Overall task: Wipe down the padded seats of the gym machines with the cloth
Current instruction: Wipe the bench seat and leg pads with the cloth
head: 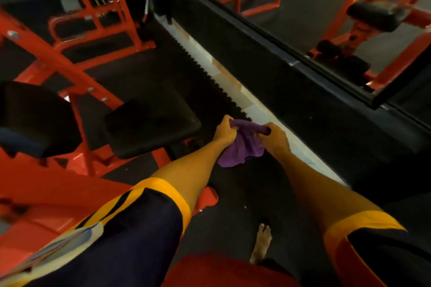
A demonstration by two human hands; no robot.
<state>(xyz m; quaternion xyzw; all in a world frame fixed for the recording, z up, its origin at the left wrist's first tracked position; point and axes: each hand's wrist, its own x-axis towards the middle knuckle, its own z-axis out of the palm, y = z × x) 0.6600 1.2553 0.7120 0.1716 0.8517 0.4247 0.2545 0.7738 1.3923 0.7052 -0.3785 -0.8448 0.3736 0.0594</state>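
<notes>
- Nearest the lens, two dark navy sleeves with yellow cuffs, the left sleeve (140,228) and the right sleeve (377,247), frame the bottom of the head view. A red garment (221,270) and a bare foot (262,243) show between them.
- Both forearms reach forward over a black rubber floor mat (245,184), which forms an open lane ahead of the foot.
- On its right the mat ends in a toothed edge against a pale tiled strip (233,81). Beyond that runs a black wall base (291,100) under a black-framed mirror (314,7) that reflects more orange equipment.
- On the left the lane is bounded by a black padded seat (151,126) on an orange-red machine frame (77,70). The seat's right corner lies near the left hand.
- A second black pad (35,119) sits further left, partly cut off by the picture's edge.
- The left hand (225,131) has its fingers curled, pinching one upper corner of the purple cloth (240,149).
- The right hand (276,136) grips the other upper corner in the same way.
- The cloth is held in the air between the hands, over the mat and just right of the seat, clear of the pad.
- Its top edge is bunched between the two grips, and the rest hangs in soft crumpled folds.
</notes>
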